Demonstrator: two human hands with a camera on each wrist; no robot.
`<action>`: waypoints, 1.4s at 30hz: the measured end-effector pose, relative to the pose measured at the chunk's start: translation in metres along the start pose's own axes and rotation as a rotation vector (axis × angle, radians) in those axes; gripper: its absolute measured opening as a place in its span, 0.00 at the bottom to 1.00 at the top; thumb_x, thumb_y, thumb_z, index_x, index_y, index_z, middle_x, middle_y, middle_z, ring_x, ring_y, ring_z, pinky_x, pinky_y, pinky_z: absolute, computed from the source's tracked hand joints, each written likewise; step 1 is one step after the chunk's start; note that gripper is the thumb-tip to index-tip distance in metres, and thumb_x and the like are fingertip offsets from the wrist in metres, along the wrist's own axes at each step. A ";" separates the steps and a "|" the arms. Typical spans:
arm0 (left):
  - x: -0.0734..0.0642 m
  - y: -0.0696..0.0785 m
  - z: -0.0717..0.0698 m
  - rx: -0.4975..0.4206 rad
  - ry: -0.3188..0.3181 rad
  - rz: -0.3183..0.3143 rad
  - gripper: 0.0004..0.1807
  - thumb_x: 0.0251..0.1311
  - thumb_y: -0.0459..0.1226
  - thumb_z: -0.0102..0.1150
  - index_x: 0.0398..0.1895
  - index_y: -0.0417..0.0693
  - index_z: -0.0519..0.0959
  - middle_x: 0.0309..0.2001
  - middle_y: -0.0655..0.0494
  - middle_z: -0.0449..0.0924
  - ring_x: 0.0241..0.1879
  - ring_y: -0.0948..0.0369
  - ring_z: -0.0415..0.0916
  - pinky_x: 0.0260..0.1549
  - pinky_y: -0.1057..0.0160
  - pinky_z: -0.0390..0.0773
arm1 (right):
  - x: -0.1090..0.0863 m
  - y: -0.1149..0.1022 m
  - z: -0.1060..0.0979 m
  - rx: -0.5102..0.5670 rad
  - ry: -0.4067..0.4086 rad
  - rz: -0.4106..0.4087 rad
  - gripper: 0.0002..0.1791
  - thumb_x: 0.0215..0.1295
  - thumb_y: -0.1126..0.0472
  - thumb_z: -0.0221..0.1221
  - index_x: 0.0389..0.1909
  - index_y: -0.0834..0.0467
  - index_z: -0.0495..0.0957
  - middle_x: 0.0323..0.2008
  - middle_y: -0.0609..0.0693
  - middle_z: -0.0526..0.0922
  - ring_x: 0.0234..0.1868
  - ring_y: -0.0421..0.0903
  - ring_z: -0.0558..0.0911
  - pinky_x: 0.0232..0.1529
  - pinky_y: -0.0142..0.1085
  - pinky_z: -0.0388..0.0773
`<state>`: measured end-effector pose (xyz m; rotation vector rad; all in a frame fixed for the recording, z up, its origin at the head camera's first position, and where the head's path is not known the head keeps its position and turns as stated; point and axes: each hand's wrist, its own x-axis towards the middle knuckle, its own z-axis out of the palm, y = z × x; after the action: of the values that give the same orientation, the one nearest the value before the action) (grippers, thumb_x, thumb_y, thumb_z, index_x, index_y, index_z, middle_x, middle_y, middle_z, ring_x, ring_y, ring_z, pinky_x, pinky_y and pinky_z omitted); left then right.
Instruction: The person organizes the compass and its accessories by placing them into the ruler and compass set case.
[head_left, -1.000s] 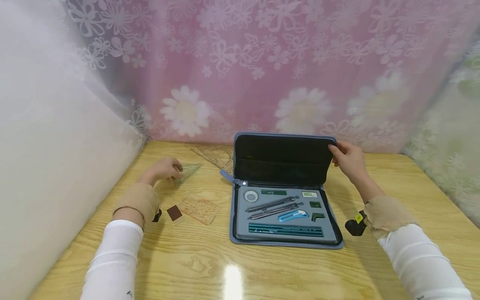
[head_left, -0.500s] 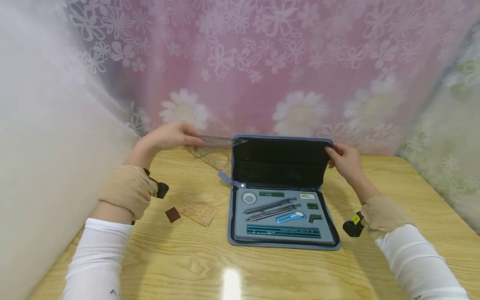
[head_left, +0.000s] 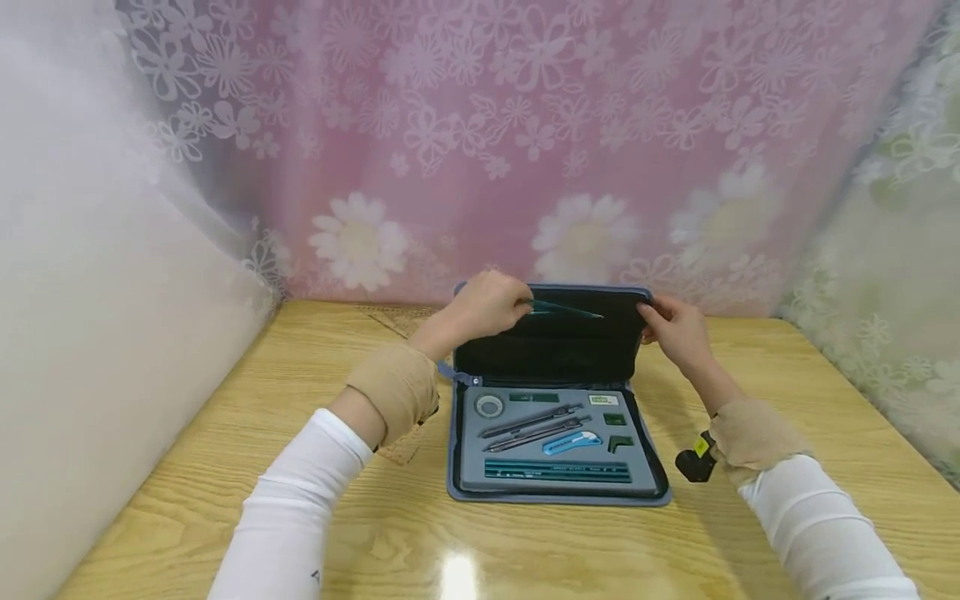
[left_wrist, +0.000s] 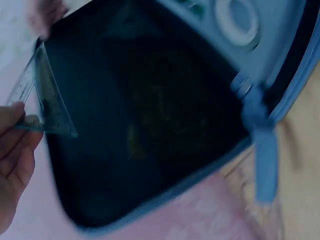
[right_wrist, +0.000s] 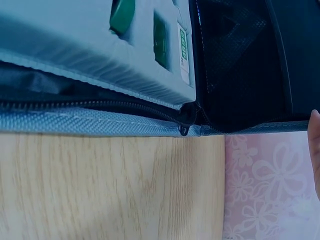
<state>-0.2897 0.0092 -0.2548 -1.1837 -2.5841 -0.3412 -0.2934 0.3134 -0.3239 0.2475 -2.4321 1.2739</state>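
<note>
- Table (head_left: 225, 392): wooden, running under the case (head_left: 558, 501) and out past it on both sides, with a flowered curtain (head_left: 420, 167) behind the case.
- Clear ruler (head_left: 397, 320): lying flat beyond the case's rear left, partly hidden by the left arm.
- Orange-tinted template (head_left: 402, 451): just left of the case, mostly covered by the left arm.
- Strap (head_left: 446, 370): sticking out from the case at its left hinge corner.
- Left hand (head_left: 486, 307): in front of the case's raised lid (head_left: 577, 354), pinching the set square (left_wrist: 55, 107) by one end between thumb and fingers.
- Set square: clear, held up before the lid's dark inside, its free end aimed toward the case's right; whether it touches the lid I cannot tell.
- In the case's grey tray, left to right: tape roll (head_left: 490, 406), pencils (head_left: 557, 470), two compasses, blue cutter (head_left: 572, 443), white eraser (head_left: 602, 400), small green block (head_left: 614, 419), green bracket (head_left: 620, 443).
- Right hand (head_left: 678, 333): at the case's right, gripping the lid's upper right edge, thumb on the inner side.
- Wrist camera (head_left: 696, 464): black, hanging below the right wrist, just right of the case.
</note>
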 end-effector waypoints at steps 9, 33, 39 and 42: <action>0.009 0.006 0.045 0.160 0.028 -0.082 0.09 0.65 0.36 0.51 0.41 0.43 0.80 0.35 0.51 0.82 0.36 0.57 0.80 0.37 0.62 0.77 | 0.003 0.001 0.007 -0.002 0.009 -0.027 0.19 0.67 0.59 0.53 0.50 0.71 0.75 0.23 0.49 0.80 0.17 0.33 0.76 0.23 0.30 0.78; 0.003 0.018 0.084 0.391 -0.023 -0.020 0.06 0.60 0.34 0.56 0.29 0.49 0.82 0.27 0.55 0.79 0.27 0.60 0.73 0.23 0.68 0.72 | 0.001 0.001 0.009 0.048 0.024 -0.032 0.21 0.67 0.58 0.53 0.52 0.71 0.74 0.21 0.39 0.77 0.16 0.35 0.76 0.21 0.27 0.76; 0.003 0.021 0.087 0.312 -0.069 -0.096 0.12 0.64 0.38 0.50 0.28 0.48 0.83 0.31 0.54 0.76 0.30 0.60 0.68 0.29 0.67 0.72 | 0.000 0.002 0.005 0.045 0.021 -0.021 0.21 0.68 0.57 0.53 0.54 0.69 0.74 0.22 0.42 0.77 0.17 0.38 0.77 0.21 0.27 0.76; 0.003 0.021 0.083 0.245 -0.076 -0.124 0.13 0.66 0.40 0.48 0.31 0.48 0.83 0.32 0.54 0.75 0.31 0.59 0.67 0.34 0.65 0.71 | 0.000 0.002 0.003 0.033 0.024 -0.017 0.22 0.68 0.56 0.52 0.54 0.69 0.74 0.22 0.44 0.78 0.17 0.37 0.77 0.21 0.27 0.76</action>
<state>-0.2885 0.0519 -0.3295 -0.9716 -2.6774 -0.0025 -0.2953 0.3123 -0.3270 0.2603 -2.3853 1.3035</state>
